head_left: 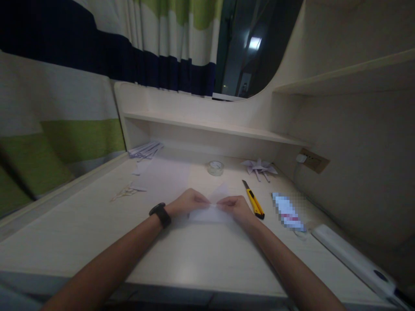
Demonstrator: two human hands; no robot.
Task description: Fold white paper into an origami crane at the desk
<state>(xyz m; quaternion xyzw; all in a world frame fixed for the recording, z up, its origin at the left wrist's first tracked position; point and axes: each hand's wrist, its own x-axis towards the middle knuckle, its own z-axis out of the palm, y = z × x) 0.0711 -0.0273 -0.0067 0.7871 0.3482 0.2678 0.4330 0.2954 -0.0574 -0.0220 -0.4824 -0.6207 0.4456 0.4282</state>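
Between my hands, on the desk, lies a piece of white paper (pixel 210 214) with a crease or fold along its middle and a pointed part rising behind it. My left hand (pixel 191 202), with a dark watch at the wrist, pinches the paper's fold from the left. From the right, my right hand (pixel 238 207) pinches the same fold, fingertips close to those of the left. A yellow utility knife (pixel 253 200) with its blade out lies just right of my right hand. Behind the paper sits a roll of clear tape (pixel 215 168).
Folded paper pinwheels (pixel 259 166) lie at the back right, paper strips (pixel 145 150) at the back left. Small thin sticks (pixel 125 191) rest on the left. A blurred-out phone-like object (pixel 288 211) and a long white lamp-like bar (pixel 350 255) are on the right. A shelf (pixel 207 123) spans the back.
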